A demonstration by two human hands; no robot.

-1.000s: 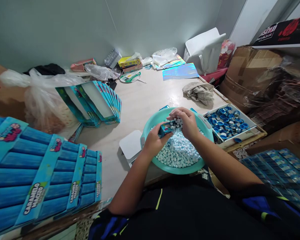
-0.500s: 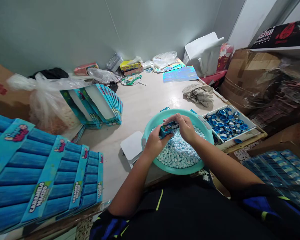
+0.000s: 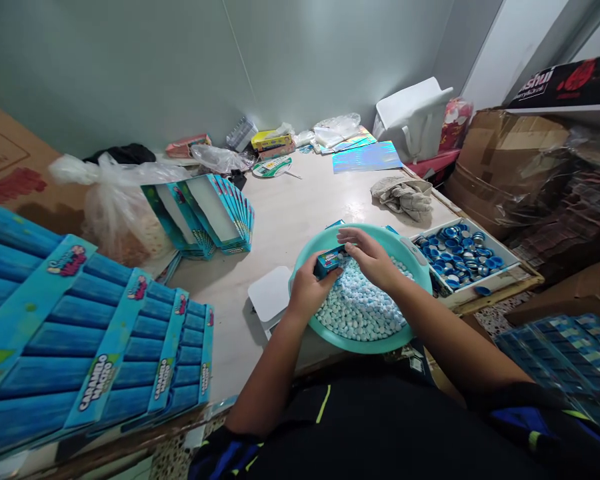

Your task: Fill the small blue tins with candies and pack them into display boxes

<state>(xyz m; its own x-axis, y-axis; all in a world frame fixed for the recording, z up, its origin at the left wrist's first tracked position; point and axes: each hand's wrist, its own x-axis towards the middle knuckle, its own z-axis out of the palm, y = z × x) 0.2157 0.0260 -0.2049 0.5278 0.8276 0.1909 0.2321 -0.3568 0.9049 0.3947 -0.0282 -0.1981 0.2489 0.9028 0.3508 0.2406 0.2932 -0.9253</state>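
One small teal printed rectangular box [image 3: 329, 263], gripped in left hand [image 3: 309, 291], fingers curled around it, above small pale-blue and white pellets [image 3: 365, 310] in round turquoise plastic basin [image 3: 365, 346]. Right hand [image 3: 373, 259] half open, fingers loosely extended near box's end; palm hidden, can't tell whether it holds pellets.

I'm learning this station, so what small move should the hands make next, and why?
Probably a light nudge with the right hand to settle pieces inside the small blue box: the left hand grips it over the basin, pale pieces seem to show at its near-right end, and the right hand curves beside that end.
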